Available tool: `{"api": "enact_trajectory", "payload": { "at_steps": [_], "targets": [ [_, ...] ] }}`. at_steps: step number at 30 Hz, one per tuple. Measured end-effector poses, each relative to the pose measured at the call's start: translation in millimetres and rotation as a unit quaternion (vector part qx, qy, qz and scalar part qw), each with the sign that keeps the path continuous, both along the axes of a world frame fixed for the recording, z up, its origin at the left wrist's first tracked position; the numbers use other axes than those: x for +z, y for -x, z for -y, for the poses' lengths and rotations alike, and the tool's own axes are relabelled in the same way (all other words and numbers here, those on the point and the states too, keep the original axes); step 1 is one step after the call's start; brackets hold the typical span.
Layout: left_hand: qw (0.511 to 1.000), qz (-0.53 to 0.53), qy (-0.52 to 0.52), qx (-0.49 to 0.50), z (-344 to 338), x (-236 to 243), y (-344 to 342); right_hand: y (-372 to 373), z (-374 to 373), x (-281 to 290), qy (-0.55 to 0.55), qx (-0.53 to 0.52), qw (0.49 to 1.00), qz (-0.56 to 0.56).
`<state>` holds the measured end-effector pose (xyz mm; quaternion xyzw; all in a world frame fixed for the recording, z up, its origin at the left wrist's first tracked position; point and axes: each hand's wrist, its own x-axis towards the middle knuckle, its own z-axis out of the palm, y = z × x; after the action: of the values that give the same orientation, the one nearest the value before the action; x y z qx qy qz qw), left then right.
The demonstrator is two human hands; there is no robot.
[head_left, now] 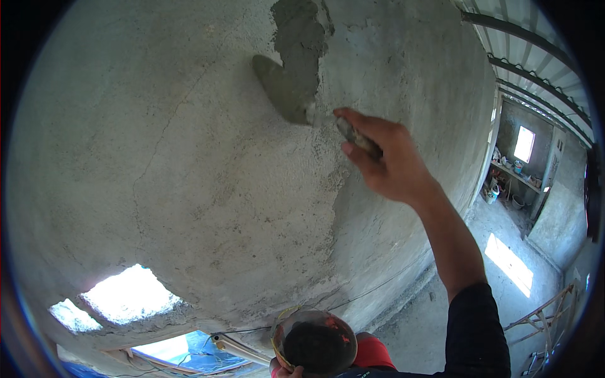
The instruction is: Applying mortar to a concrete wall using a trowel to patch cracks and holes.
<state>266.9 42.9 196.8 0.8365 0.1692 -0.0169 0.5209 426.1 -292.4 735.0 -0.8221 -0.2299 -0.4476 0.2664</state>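
Note:
My right hand (391, 157) grips the handle of a trowel (280, 91), whose broad blade lies against or very near the grey plastered wall (201, 157). The blade overlaps the lower left of a dark patch of damp-looking mortar (299, 31) high on the wall. At the bottom centre, my left hand (288, 369) holds the rim of a round bowl (340, 353) with dark grey material inside and reddish marks near its rim.
Two ragged openings (129, 290) pierce the wall low left, above a blue sheet (208, 349), cables and a rail. Right are a corrugated roof (535, 50), a shelf (517, 170) with buckets, a concrete floor (466, 290) and a wooden frame (545, 315).

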Motion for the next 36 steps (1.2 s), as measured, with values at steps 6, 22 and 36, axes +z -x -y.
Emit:
{"api": "enact_trajectory", "payload": {
  "at_steps": [6,22,36],
  "targets": [
    [0.999,-0.007,0.001,-0.042,0,-27,-13,-41,4,-62,-0.007,-0.095,0.986,0.138],
    [0.996,-0.024,0.087,-0.002,3,-13,1,-11,-11,-251,-0.047,-0.037,0.997,-0.051],
    [0.965,0.006,0.261,0.029,14,-6,0,-37,14,-67,-0.088,-0.037,0.995,0.040]
  ]
}}
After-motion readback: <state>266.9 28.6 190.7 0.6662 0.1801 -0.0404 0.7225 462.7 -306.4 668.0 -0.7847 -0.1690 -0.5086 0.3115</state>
